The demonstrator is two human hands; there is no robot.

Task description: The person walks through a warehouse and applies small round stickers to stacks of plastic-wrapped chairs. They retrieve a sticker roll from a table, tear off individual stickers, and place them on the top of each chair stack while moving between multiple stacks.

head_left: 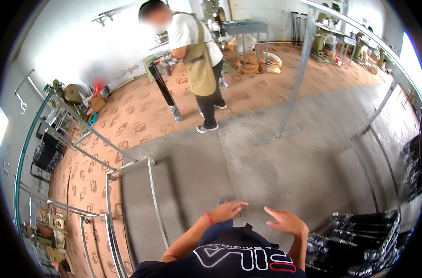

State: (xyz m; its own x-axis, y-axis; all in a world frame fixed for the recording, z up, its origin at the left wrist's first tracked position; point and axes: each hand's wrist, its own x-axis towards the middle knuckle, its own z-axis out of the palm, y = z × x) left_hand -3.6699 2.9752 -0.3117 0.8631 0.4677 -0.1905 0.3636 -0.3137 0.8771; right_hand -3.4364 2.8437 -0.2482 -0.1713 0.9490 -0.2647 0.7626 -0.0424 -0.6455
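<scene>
Clearly, slipping is the main worry around the stack of black bars: its shiny wrap could slide against bare fingers, and a careless step to the right could bump it, so pieces might shift or fall. On the other side, a swinging left forearm could knock the metal frame, which stands close by along the left edge of the grey floor.

As for looks, the bars are dark, long and layered one over another, covered in clear, crinkled film that catches bright glints. They sit to the person's right, well away from that left floor edge; their lowest part is hidden.

The left hand and right hand are apart, fingers stretched out, both holding nothing; the right is nearer the stack, not touching it.
</scene>
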